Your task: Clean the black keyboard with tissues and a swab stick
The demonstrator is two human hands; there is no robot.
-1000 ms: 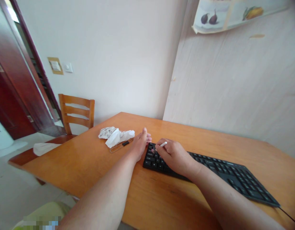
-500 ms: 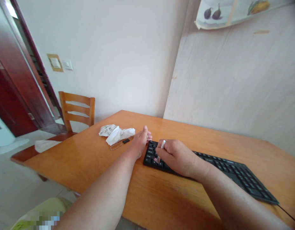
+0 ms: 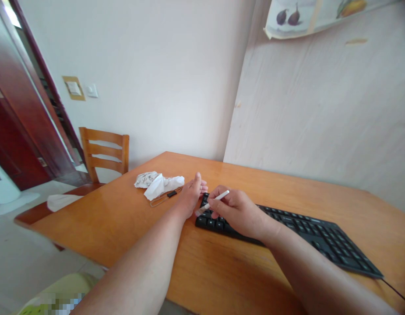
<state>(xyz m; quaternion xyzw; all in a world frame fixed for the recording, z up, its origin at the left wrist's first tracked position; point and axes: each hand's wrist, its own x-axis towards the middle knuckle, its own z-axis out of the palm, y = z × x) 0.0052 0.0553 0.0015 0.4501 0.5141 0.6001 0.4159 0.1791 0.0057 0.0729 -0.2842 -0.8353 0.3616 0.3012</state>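
A black keyboard [image 3: 297, 227] lies slantwise on the wooden table, its cord trailing off at the right. My right hand [image 3: 238, 210] is closed around a small brush [image 3: 218, 197] with a white handle. The brush's bristles point down and left, at the keyboard's left edge keys. At that same left end my left hand [image 3: 193, 195] stands on its side, fingers stretched and thumb up, holding nothing. The right hand and forearm hide part of the keys.
Crumpled white tissues [image 3: 156, 183] lie on the table [image 3: 123, 223], left of my left hand. Beside them is a small black object [image 3: 172, 194] with a thin wire-like loop. A wooden chair [image 3: 105, 151] stands at the table's far left; walls rise behind.
My right hand has turned and shifted slightly left. The brush has swung from nearly upright to a slant, its bristles moving left to the keyboard's edge. My left hand stays in place.
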